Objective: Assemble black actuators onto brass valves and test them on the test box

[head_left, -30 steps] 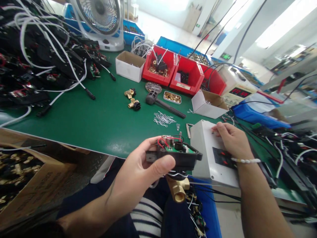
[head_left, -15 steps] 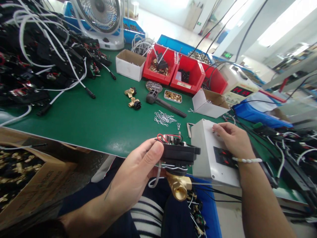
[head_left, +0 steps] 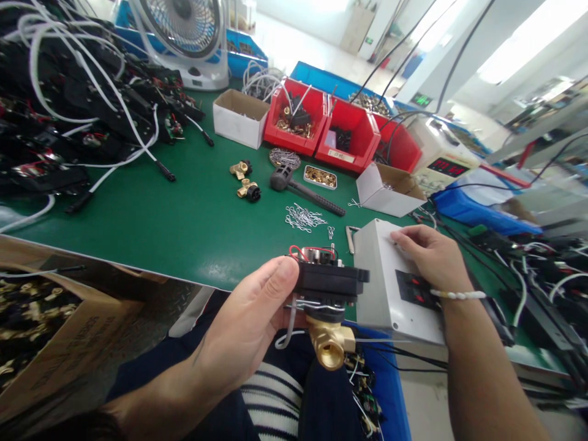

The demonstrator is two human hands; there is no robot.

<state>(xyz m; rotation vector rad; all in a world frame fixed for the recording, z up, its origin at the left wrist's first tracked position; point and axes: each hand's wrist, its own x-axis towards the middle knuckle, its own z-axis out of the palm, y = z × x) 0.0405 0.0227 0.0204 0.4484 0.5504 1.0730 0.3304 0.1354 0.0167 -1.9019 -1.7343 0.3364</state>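
My left hand (head_left: 257, 306) is closed around a motorised valve, gripping its black actuator housing (head_left: 328, 282). Red and black wires show on top of the housing, and the brass valve body (head_left: 328, 343) hangs below with its threaded opening facing me. A grey cable loops beside my fingers. To the right, my right hand (head_left: 429, 254) rests at the top of a light grey control box (head_left: 376, 263), thumb and forefinger pinched at its panel. Whatever sits between those fingertips is too small and covered to make out. Red digits glow on the box's dark display (head_left: 416, 288).
Beyond my hands lie loose spring clips (head_left: 303, 217), a black mallet (head_left: 307, 193) and brass fittings (head_left: 248, 190). Red bins (head_left: 294, 116) and small cartons (head_left: 241, 119) line the back. Cabled black units (head_left: 92, 104) pile up at left; a blue crate (head_left: 395, 392) stands below.
My left hand and the valve have shifted slightly left. The fingers of my right hand have moved a little at the box panel. The red digits on the power supply behind differ.
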